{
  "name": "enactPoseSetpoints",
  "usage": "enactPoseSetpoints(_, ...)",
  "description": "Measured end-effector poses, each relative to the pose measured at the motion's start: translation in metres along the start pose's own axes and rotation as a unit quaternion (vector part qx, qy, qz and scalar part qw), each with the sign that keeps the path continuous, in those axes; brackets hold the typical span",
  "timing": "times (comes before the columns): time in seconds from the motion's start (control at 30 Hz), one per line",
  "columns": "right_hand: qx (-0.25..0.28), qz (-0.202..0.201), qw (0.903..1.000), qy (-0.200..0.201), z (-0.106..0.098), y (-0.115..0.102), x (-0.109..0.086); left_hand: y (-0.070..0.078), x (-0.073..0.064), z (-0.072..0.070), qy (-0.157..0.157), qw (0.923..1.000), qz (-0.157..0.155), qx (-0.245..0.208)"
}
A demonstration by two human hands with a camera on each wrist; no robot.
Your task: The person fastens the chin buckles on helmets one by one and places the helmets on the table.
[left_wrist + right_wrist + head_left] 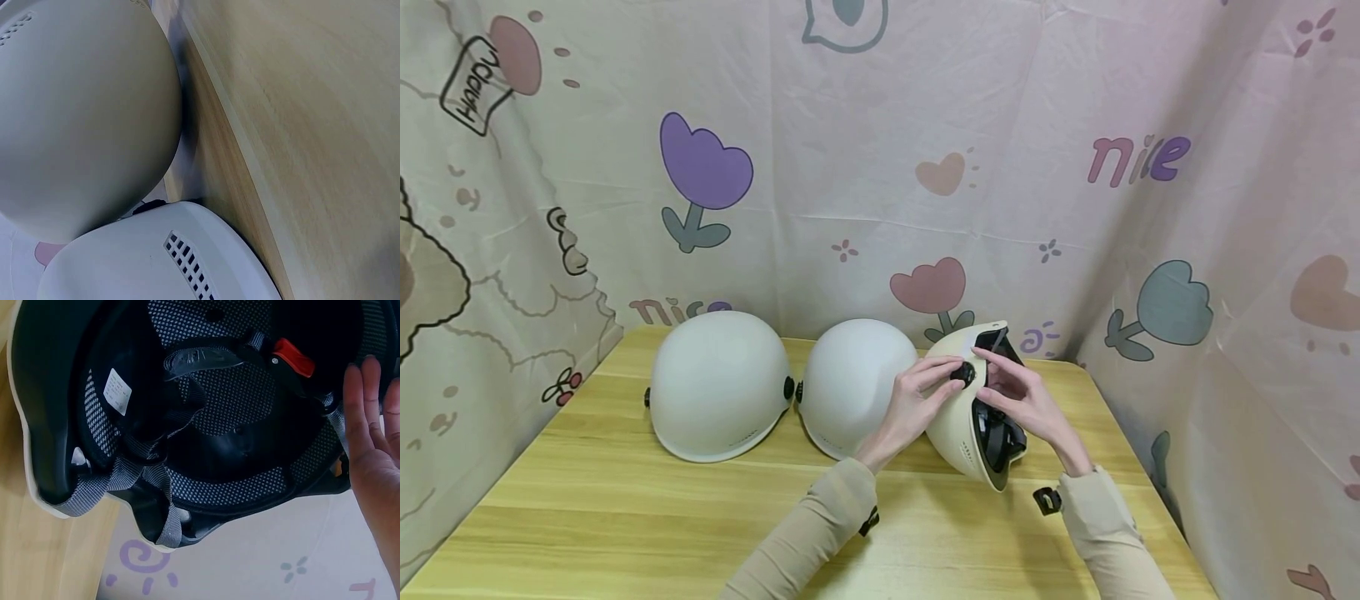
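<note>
A cream helmet (951,429) lies tilted on its side at the right of the table, its black padded interior (234,409) facing right. My left hand (913,400) reaches to its side, thumb and fingertips pinching a round black knob (962,375). Facing it, my right hand (1028,404) touches the helmet near the rim, thumb and forefinger apart and fairly straight. Inside the shell, the right wrist view shows grey straps (125,478) and a red buckle tab (294,357). The left wrist view does not show the left hand.
Two white helmets, one at the left (718,387) and one in the middle (853,383), stand dome up on the wooden table (625,517). The middle one is close beside my left hand. A patterned curtain (850,167) hangs behind and along both sides.
</note>
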State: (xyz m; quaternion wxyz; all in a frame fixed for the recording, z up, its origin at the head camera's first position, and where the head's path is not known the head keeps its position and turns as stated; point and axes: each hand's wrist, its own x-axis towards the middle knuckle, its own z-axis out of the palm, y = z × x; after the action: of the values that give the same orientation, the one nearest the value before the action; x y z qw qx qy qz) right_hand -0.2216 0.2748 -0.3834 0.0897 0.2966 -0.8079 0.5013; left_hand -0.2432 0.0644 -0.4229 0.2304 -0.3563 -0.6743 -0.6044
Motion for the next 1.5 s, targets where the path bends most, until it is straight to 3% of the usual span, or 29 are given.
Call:
enactPoseSetpoints(0.37, 0.062, -0.038, 0.9973, 0.006, 0.004, 0.004, 0.004, -0.002, -0.001, 0.001, -0.002, 0.9998, 0.012, -0.014)
enactPoseSetpoints(0.53, 0.054, 0.001, 0.9984, 0.018, 0.004, 0.001, 0.004, -0.003, 0.000, 0.002, -0.003, 0.9991, -0.005, -0.041)
enactPoseSetpoints(0.7, 0.026, 0.035, 0.9982, 0.041, 0.003, -0.001, 0.003, -0.001, 0.000, 0.000, 0.000, 0.9993, -0.018, -0.033)
enactPoseSetpoints(0.93, 0.018, 0.029, 0.9964, 0.078, -0.003, -0.001, 0.000, -0.004, -0.002, -0.002, 0.003, 0.9991, -0.025, -0.034)
enactPoseSetpoints(1.17, 0.018, 0.029, 0.9955, 0.089, -0.006, 0.000, -0.002, -0.006, -0.004, -0.003, 0.004, 0.9992, -0.030, -0.026)
enactPoseSetpoints(1.5, 0.093, 0.012, 0.9871, 0.130, -0.010, 0.003, -0.003, -0.006, -0.003, -0.006, 0.009, 0.9990, -0.036, -0.024)
